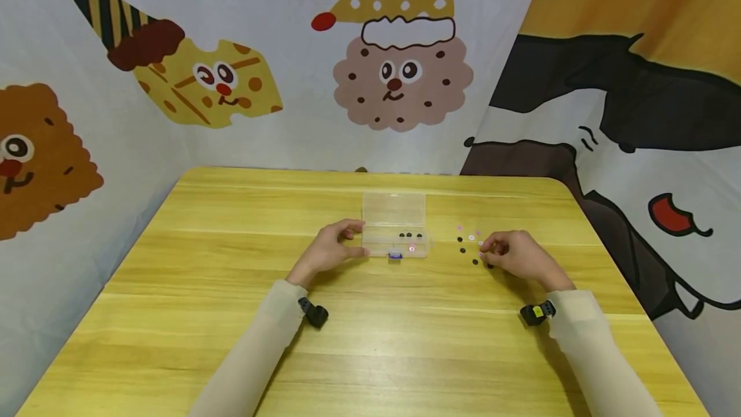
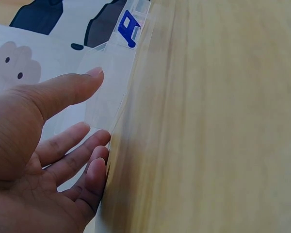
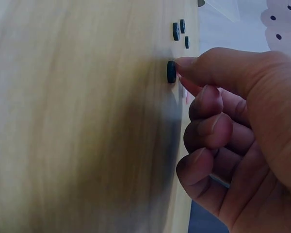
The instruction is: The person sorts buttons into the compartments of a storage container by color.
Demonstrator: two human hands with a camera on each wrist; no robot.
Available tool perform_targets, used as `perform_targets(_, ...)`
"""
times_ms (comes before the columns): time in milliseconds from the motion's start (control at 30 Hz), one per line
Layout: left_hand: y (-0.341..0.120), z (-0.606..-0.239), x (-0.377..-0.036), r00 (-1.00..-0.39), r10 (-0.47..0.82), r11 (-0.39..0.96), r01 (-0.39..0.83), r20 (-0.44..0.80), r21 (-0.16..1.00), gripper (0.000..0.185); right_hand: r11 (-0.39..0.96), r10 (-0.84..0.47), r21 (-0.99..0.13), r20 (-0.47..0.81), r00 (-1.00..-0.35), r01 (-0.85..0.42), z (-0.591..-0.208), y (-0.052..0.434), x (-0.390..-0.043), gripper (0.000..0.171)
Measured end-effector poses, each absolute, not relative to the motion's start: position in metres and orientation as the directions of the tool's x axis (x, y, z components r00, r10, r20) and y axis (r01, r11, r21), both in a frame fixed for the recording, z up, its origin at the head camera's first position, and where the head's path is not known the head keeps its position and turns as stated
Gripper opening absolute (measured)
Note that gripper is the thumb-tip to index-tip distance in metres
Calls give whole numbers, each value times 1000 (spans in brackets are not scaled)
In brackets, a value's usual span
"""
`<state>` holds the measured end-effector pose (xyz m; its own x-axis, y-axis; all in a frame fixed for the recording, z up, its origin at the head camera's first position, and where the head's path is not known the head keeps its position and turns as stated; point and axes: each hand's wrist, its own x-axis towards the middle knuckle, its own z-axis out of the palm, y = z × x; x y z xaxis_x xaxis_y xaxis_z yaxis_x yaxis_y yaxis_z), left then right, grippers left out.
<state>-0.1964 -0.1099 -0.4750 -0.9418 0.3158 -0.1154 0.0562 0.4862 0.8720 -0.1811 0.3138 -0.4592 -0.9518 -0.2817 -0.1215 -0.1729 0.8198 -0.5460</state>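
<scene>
A clear plastic box point(image 1: 382, 241) stands on the table with its lid point(image 1: 394, 210) raised at the back. Several black buttons point(image 1: 409, 235) and a pink button point(image 1: 412, 248) lie inside. My left hand point(image 1: 329, 250) holds the box's left end, thumb at the front corner, fingers farther back. A blue latch point(image 2: 129, 29) shows on its front. My right hand point(image 1: 518, 255) is low among loose buttons, thumb and index tips close together, other fingers curled. A black button point(image 3: 171, 72) is right at the thumb tip; I cannot tell whether the fingertips pinch a button.
Loose black buttons point(image 1: 462, 250), pink ones point(image 1: 460, 228) and white ones point(image 1: 471, 237) lie scattered between the box and my right hand. The wooden table point(image 1: 393, 340) reaches back to a cartoon-printed cloth point(image 1: 231, 147). Each wrist wears a small black camera point(image 1: 315, 315).
</scene>
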Motion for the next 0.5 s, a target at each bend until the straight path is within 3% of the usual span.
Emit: perform_targets(500, -109, -474, -196, -940, 320, 482, 55, -117, 875, 64, 841, -299, -501, -118, -947, -203, -456, 307, -185, 4)
